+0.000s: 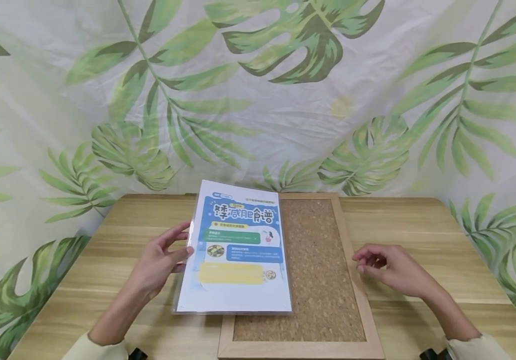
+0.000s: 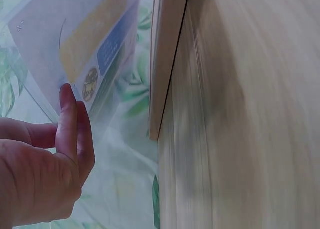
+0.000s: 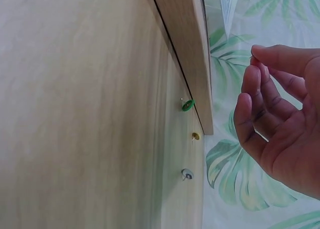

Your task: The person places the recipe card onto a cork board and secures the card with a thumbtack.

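Observation:
My left hand [image 1: 156, 262] pinches the left edge of a laminated printed sheet [image 1: 235, 295], thumb in front and fingers behind. The sheet has blue, green and yellow blocks and Chinese lettering; it is held over the left part of a wood-framed cork board [image 1: 316, 280], hiding that side. In the left wrist view the sheet [image 2: 42, 44] is raised above the board's frame. Right of the board, my right hand [image 1: 397, 270] has thumb and index finger pressed together. They pinch a tiny thing, mostly hidden, whose thin pin tip looks like a thumbtack's.
On the table beside the board's right edge lie a green thumbtack [image 3: 187, 105], a yellow thumbtack [image 3: 195, 136] and a pale thumbtack [image 3: 187, 174]. The wooden table [image 1: 118, 225] ends at the back against a leaf-patterned cloth [image 1: 285, 130].

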Tool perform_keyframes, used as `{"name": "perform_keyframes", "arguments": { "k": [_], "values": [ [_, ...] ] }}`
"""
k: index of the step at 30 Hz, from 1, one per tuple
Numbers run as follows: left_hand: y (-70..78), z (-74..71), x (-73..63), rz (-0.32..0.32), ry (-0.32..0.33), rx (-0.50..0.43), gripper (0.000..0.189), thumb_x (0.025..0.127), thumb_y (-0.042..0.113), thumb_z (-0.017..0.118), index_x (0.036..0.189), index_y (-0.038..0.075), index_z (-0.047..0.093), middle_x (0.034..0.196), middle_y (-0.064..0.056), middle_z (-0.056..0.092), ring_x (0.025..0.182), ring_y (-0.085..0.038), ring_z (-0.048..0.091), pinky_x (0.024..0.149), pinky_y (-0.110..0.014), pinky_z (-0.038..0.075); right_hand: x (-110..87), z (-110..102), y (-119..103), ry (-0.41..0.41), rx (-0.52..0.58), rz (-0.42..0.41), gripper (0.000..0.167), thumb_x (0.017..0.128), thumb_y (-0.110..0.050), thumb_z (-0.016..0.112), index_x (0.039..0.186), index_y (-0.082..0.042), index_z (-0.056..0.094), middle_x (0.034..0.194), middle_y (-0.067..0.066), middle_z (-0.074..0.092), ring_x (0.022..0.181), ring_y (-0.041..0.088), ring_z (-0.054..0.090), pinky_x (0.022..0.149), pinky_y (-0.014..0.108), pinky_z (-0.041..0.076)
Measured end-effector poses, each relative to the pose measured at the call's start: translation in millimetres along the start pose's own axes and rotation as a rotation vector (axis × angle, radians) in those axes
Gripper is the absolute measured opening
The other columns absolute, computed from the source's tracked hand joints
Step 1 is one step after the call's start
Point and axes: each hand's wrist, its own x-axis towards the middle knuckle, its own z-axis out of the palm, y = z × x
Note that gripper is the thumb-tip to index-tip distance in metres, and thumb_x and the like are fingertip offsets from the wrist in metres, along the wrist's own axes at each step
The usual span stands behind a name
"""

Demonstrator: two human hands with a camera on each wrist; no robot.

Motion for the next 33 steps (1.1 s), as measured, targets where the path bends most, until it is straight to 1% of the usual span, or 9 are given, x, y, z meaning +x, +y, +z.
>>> {"name": "perform_keyframes", "arguments": {
  "k": [5, 11, 16, 20, 23, 26, 30, 33],
  "values": [
    [1.0, 17.4, 1.9, -0.015, -0.015, -0.019, 0.071, 0.104, -0.003, 0.06, 0.169, 0.013, 0.035, 0.156, -0.024, 0.042, 0.102, -0.019, 0.077, 0.083, -0.036, 0.068, 4.9, 2, -4, -0.015, 0.003, 0.004, 0.01, 0.098, -0.011, 0.077, 0.108, -0.013, 0.077, 0.091, -0.008, 0.071, 0.082, 0.002, 0.065, 0.072, 0.023, 0.058],
    [2.4, 38.0, 3.6, -0.033, -0.018, -0.027, 0.068, 0.104, -0.003, 0.06, 0.167, 0.016, 0.039, 0.155, -0.022, 0.045, 0.105, -0.022, 0.077, 0.084, -0.036, 0.068, 13.0, 6, -11, -0.034, 0.01, -0.006, 0.009, 0.1, -0.011, 0.075, 0.108, -0.011, 0.077, 0.091, -0.007, 0.071, 0.083, 0.003, 0.065, 0.073, 0.023, 0.059],
    [3.0, 53.3, 6.3, -0.04, -0.021, -0.032, 0.067, 0.104, -0.003, 0.06, 0.165, 0.017, 0.042, 0.153, -0.019, 0.047, 0.106, -0.023, 0.077, 0.083, -0.035, 0.068, 21.3, 8, -15, -0.053, 0.004, 0.004, 0.009, 0.101, -0.013, 0.075, 0.109, -0.01, 0.077, 0.091, -0.006, 0.072, 0.084, 0.004, 0.065, 0.073, 0.024, 0.059],
    [3.7, 65.7, 7.8, -0.031, -0.024, -0.055, 0.067, 0.103, -0.004, 0.061, 0.164, 0.017, 0.043, 0.15, -0.019, 0.049, 0.103, -0.023, 0.077, 0.08, -0.034, 0.068, 28.5, 11, -17, -0.066, -0.01, 0.005, 0.011, 0.1, -0.014, 0.076, 0.11, -0.008, 0.078, 0.091, -0.006, 0.073, 0.084, 0.005, 0.066, 0.074, 0.024, 0.059],
    [3.7, 75.3, 7.9, -0.022, -0.031, -0.066, 0.068, 0.102, -0.005, 0.062, 0.164, 0.016, 0.043, 0.148, -0.019, 0.05, 0.099, -0.023, 0.078, 0.075, -0.033, 0.067, 33.5, 13, -19, -0.077, -0.013, 0.002, 0.013, 0.099, -0.013, 0.076, 0.11, -0.007, 0.078, 0.092, -0.006, 0.074, 0.084, 0.005, 0.066, 0.074, 0.024, 0.059],
    [2.7, 84.9, 8.5, -0.018, -0.051, -0.078, 0.068, 0.102, -0.005, 0.062, 0.164, 0.014, 0.043, 0.147, -0.02, 0.05, 0.096, -0.022, 0.078, 0.071, -0.031, 0.066, 38.1, 16, -21, -0.092, -0.008, -0.01, 0.014, 0.099, -0.013, 0.076, 0.111, -0.006, 0.078, 0.092, -0.006, 0.074, 0.083, 0.005, 0.066, 0.073, 0.025, 0.059],
    [0.8, 96.6, 9.0, -0.028, -0.069, -0.066, 0.067, 0.102, -0.004, 0.063, 0.163, 0.014, 0.044, 0.144, -0.019, 0.051, 0.092, -0.021, 0.076, 0.066, -0.027, 0.062, 45.1, 20, -23, -0.103, -0.007, -0.015, 0.014, 0.098, -0.01, 0.076, 0.111, -0.006, 0.078, 0.091, -0.006, 0.073, 0.082, 0.006, 0.064, 0.071, 0.024, 0.057],
    [-1.1, 103.4, 10.2, -0.032, -0.067, -0.032, 0.066, 0.102, -0.003, 0.065, 0.163, 0.013, 0.044, 0.14, -0.017, 0.053, 0.093, -0.02, 0.075, 0.065, -0.026, 0.061, 50.2, 22, -24, -0.104, -0.02, -0.016, 0.013, 0.097, -0.009, 0.076, 0.11, -0.007, 0.078, 0.09, -0.006, 0.072, 0.081, 0.006, 0.063, 0.071, 0.023, 0.056]
  ]
}}
